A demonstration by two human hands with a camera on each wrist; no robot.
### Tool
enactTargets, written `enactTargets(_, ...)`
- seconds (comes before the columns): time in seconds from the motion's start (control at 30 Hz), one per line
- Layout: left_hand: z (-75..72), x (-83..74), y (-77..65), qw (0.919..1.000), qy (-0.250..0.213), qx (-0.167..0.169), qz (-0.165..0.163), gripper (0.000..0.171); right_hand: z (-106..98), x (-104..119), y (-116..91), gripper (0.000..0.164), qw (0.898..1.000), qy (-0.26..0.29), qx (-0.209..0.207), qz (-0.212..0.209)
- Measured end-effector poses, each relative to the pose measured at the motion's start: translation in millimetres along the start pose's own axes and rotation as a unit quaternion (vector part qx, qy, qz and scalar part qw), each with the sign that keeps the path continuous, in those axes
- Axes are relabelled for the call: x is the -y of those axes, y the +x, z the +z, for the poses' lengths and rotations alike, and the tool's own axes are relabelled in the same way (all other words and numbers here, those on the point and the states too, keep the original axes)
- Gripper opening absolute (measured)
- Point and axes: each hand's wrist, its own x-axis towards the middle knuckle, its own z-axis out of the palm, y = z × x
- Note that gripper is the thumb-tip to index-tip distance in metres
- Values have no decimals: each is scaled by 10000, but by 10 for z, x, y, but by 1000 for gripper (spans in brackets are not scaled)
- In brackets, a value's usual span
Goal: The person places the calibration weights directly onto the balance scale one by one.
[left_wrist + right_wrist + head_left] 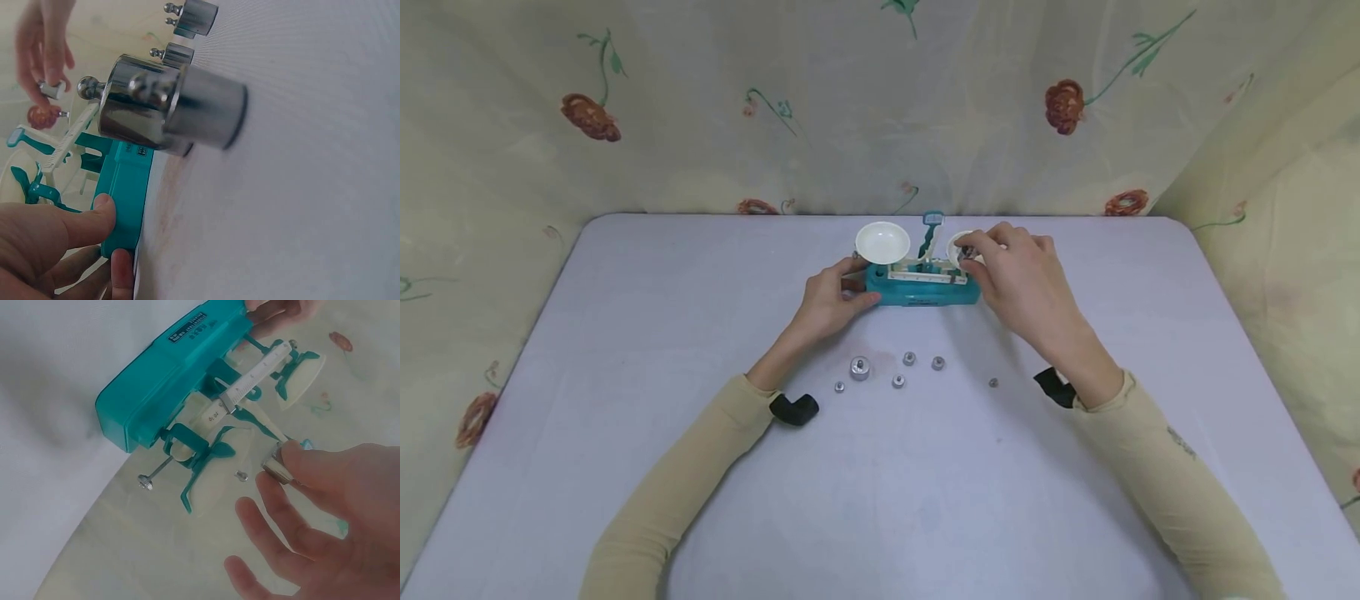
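A teal balance scale (922, 290) with two white pans stands near the table's far edge. My left hand (831, 298) grips the left end of its base, thumb on the front side, as the left wrist view also shows. Between thumb and index finger, my right hand (1026, 279) pinches a silver cylindrical weight (277, 464) at the right pan (222, 469). A small metal knob (241, 476) shows at that pan. The left pan (882, 242) holds nothing visible. The rider on the ruled beam (250, 384) sits toward the right end.
Several silver weights stand in front of the scale, the largest weight (860, 367) at the left and a tiny weight (993, 382) at the right. A floral curtain (850, 100) hangs behind the table (880, 500), which has a pale cloth.
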Motion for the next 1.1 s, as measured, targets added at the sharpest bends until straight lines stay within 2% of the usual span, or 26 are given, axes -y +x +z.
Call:
enactTargets(0.4,-5,4,-9,10000,-4,3,53,60,32,-41,55,29,10000,-8,-43,15)
enactTargets(1.1,4,4,3,10000,33,35,-7,61,124,-67,66,26,9999,-53,123,-5)
